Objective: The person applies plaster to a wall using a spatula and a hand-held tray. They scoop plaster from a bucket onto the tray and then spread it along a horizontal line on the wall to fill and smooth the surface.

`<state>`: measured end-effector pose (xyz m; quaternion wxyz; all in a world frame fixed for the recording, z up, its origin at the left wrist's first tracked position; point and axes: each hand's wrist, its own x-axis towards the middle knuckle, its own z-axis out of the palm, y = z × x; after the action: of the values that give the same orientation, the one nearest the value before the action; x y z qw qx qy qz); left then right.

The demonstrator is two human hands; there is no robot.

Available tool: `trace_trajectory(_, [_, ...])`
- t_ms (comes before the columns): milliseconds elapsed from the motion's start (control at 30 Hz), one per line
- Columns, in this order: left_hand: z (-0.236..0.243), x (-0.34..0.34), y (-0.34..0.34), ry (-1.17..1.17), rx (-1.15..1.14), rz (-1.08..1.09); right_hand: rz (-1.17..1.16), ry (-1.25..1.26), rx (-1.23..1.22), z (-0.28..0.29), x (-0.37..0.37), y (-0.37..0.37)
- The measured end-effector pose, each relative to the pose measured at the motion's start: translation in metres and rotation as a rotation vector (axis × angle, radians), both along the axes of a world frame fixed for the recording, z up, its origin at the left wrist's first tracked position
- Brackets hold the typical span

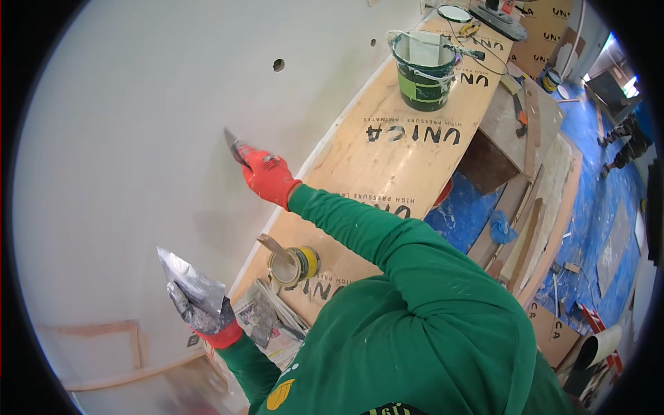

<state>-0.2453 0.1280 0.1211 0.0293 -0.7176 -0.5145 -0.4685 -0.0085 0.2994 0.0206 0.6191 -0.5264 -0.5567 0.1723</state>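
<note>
My right hand (270, 176), in a red work glove, is closed around a putty knife (230, 140) seen nearly edge-on at the pale wall (145, 124). I cannot tell whether its blade touches the surface. Lower down, my left hand (204, 319), its glove smeared with grey filler, grips a wide metal filling knife (191, 275) with its shiny blade tilted up. Between my arms, an open tin (283, 268) with a yellow label stands on the long board, and a wooden stick (274, 247) leans out of it.
The plywood board (346, 176) runs along the wall. On it are a dark green bucket (423, 90), a brush (467, 52) across its rim, and newspapers (266, 315). Wood offcuts (529, 221) lie to the right, beside blue floor sheeting (595, 235). Another person (626, 138) stands farther off.
</note>
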Motion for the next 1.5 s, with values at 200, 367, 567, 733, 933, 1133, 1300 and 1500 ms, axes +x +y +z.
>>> trace_trajectory(200, [-0.002,-0.014,-0.002,-0.611,-0.324,-0.15,0.464,-0.009,0.513,0.073,-0.004,-0.085])
trace_trajectory(367, [0.005,0.002,-0.014,-0.302,-0.31,-0.521,0.596,-0.573,0.521,0.098,0.028,-0.145])
trace_trajectory(567, [0.058,0.036,-0.006,-1.376,-0.52,-0.994,0.109,-0.534,0.247,-0.036,0.129,-0.04])
trace_trajectory(733, [0.045,0.056,0.011,-1.322,-0.564,-0.978,-0.543,-0.251,-0.184,-0.028,0.298,0.078])
trace_trajectory(933, [0.034,0.082,0.011,-1.304,-0.396,-0.568,-0.631,-0.188,-0.095,-0.025,0.352,0.141])
trace_trajectory(1133, [0.017,0.099,0.031,-0.849,-0.305,-0.339,-0.462,-0.268,0.059,-0.039,0.219,0.097])
trace_trajectory(1300, [0.028,0.107,0.025,-0.724,-0.087,-0.268,0.538,0.915,-0.058,-0.011,0.14,-0.028])
trace_trajectory(1500, [-0.013,0.081,-0.027,-0.658,-0.003,-0.288,0.752,1.51,-0.433,-0.01,0.076,-0.204])
